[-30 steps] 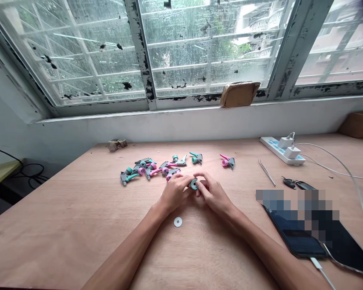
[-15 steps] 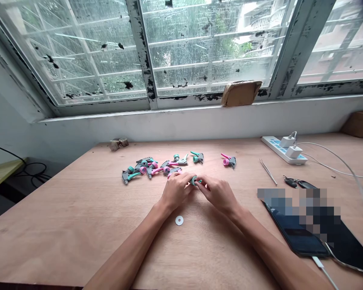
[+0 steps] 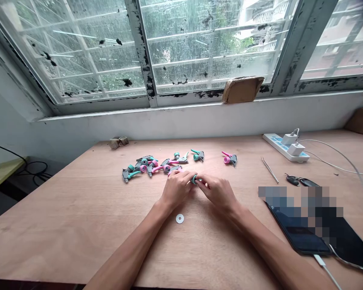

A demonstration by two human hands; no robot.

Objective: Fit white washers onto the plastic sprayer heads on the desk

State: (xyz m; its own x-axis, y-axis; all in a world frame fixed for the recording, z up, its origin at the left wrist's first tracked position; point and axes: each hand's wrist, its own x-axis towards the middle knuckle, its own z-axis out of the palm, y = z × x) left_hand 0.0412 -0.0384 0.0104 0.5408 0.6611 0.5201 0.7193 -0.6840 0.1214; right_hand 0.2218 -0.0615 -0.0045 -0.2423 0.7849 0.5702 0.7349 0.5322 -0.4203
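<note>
Over the middle of the table, my left hand (image 3: 176, 189) is closed around a trigger sprayer head. Only its teal collar (image 3: 194, 180) shows plainly; the body is hidden by my fingers. My right hand (image 3: 216, 192) pinches at the collar's opening from the right, and whatever lies between its fingertips is too small to make out. Below the hands, a white washer (image 3: 179, 218) lies flat. Just behind my left hand is a pile of grey, pink and teal sprayer heads (image 3: 151, 165). A teal-handled one (image 3: 198, 156) and a pink-handled one (image 3: 230, 159) lie apart from it.
To the right lie tweezers (image 3: 269, 170), sunglasses (image 3: 302, 181) and a phone (image 3: 299, 237) on a cable, beside another dark device partly blurred out. A power strip (image 3: 276, 143) with chargers stands at the back. Cardboard (image 3: 242, 90) leans against the window.
The camera view has shifted slightly. Both hands keep the same grip around the teal collar, with barely any finger movement visible.
</note>
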